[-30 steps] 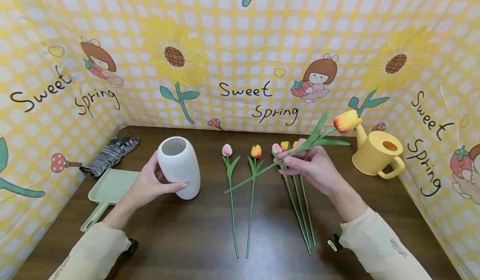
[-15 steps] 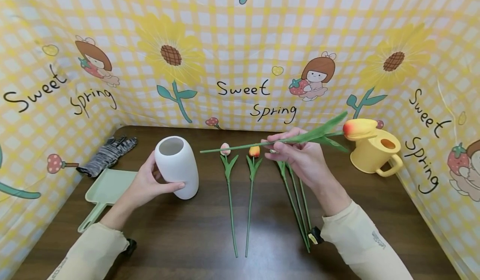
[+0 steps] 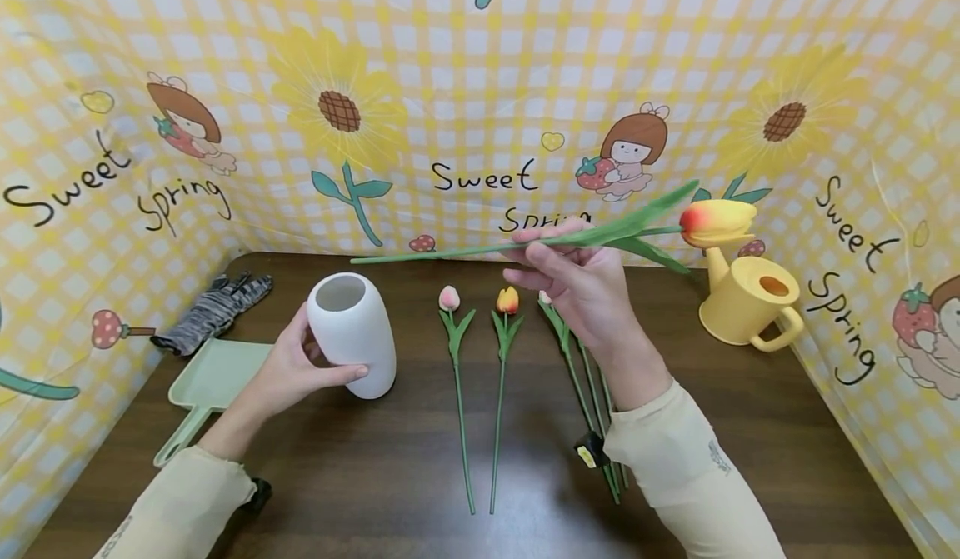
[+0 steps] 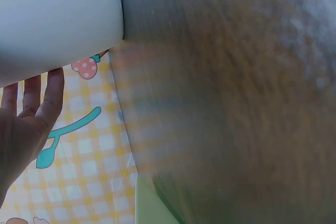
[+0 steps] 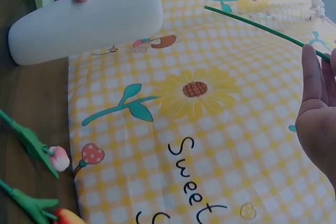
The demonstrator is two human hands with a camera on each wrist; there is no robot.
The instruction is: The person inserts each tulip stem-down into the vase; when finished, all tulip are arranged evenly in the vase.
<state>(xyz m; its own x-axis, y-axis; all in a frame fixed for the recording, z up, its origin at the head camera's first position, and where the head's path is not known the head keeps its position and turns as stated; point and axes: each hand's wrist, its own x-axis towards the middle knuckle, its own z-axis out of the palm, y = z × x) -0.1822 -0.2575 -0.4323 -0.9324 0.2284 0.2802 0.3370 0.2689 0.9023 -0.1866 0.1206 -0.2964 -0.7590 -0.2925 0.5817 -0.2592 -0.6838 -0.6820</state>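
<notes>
My left hand (image 3: 296,367) grips the side of a white vase (image 3: 360,338) that stands upright on the table, thumb across its front. In the left wrist view the fingers curve under the vase (image 4: 58,22). My right hand (image 3: 581,280) pinches the stem of a yellow-and-red artificial tulip (image 3: 716,224), held in the air nearly level. Its bloom points right, and the bare stem end reaches left, above and behind the vase mouth in the head view. The right wrist view shows the green stem (image 5: 257,25) running out from the fingertips, higher than the vase.
A pink tulip (image 3: 450,298) and an orange tulip (image 3: 507,301) lie mid-table. Several more tulips (image 3: 570,359) lie partly under my right forearm. A yellow watering can (image 3: 750,301) stands back right. At left are a green dustpan (image 3: 217,376) and a grey glove (image 3: 217,313).
My right hand has lifted and moved left with the yellow-and-red tulip, turning it from slanted to nearly level, its stem end nearing the vase. My left hand keeps its hold on the vase.
</notes>
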